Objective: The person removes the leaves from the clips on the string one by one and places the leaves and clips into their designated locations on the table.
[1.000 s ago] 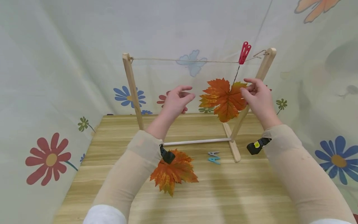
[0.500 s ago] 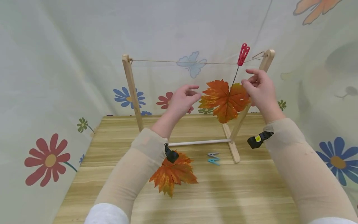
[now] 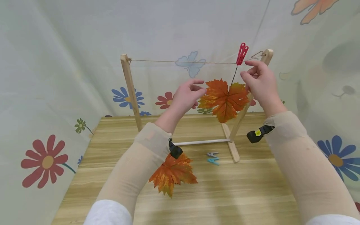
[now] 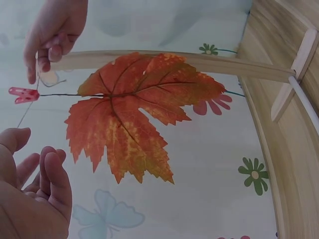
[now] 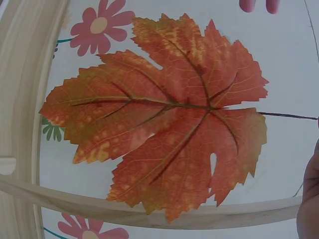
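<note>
An orange artificial maple leaf (image 3: 225,100) hangs by its dark stem from a string (image 3: 168,61), held there by a red clothespin (image 3: 242,54). My right hand (image 3: 261,81) is just right of the stem, its fingers loosely bent below the clothespin and holding nothing. At the leaf's left edge is my left hand (image 3: 187,97), fingers relaxed and apart, with nothing between them. In the left wrist view the leaf (image 4: 129,114) shows whole, with both hands near the string. A second orange leaf (image 3: 174,175) lies on the table, partly hidden by the left wrist camera.
A wooden frame with a left post (image 3: 130,90) and a right post (image 3: 241,122) carries the string; a white rod (image 3: 202,142) joins its base. Near the right foot, a grey clothespin (image 3: 212,154) and a blue clothespin (image 3: 213,161) lie on the wooden table (image 3: 239,193).
My right hand has risen from the leaf's right edge toward the clothespin. My left hand has moved right and slightly up, closer to the leaf. The leaf still hangs from the string.
</note>
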